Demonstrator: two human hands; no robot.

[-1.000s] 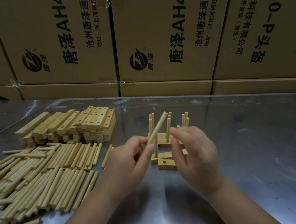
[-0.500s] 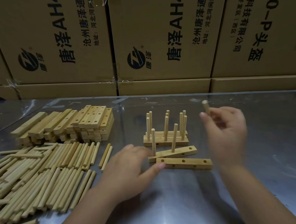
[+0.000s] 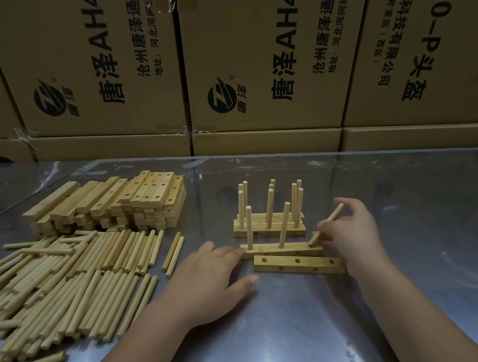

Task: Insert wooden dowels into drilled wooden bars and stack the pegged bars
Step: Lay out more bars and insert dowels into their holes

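Note:
A drilled wooden bar [image 3: 267,251] lies in front of me with two dowels standing in it. My right hand [image 3: 352,229] grips a third dowel [image 3: 328,226], tilted, its lower tip at the bar's right end. My left hand [image 3: 210,277] rests flat on the table, fingertips touching the bar's left end. An empty drilled bar [image 3: 299,265] lies just in front. Behind stands a stack of pegged bars [image 3: 268,226] with several upright dowels.
A large heap of loose dowels [image 3: 65,281] covers the table's left side, with a pile of drilled bars [image 3: 116,205] behind it. Two dowels [image 3: 173,253] lie apart near my left hand. Cardboard boxes [image 3: 253,68] wall off the back of the metal table [image 3: 407,296].
My right hand came down from the upper right, bringing its dowel to the bar's right end. My left hand moved up to touch the bar's left end.

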